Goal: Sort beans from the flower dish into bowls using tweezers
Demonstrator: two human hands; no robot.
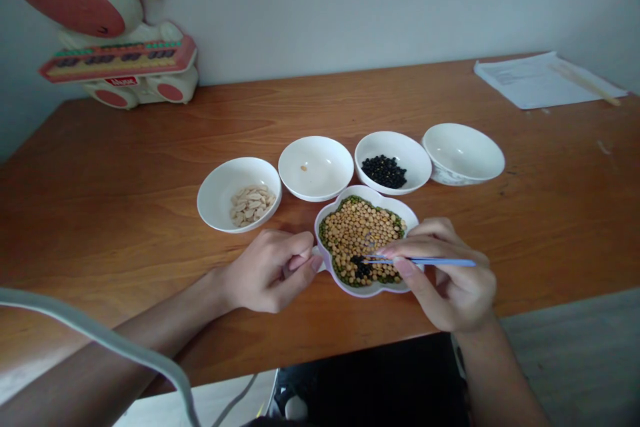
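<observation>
My left hand (280,270) is closed around the short handle of a flower-shaped white dish (323,250) with a lilac rim. Yellow soybeans (360,223) fill most of the dish, with green beans showing along its edges. A small cluster of black beans (363,268) lies on top near the front. Over the dish's right side, my right hand (450,273) pinches slim blue tweezers (435,261). Their tips point left and reach the black cluster. Whether a bean is between the tips is too small to tell.
Behind the dish stand white bowls: one with pale flat seeds (253,205), one (316,173) with a single small bit, one with black beans (385,171), and one (463,153) at right. A toy keyboard (120,60), papers (545,80) and a grey cable (100,330) are also around.
</observation>
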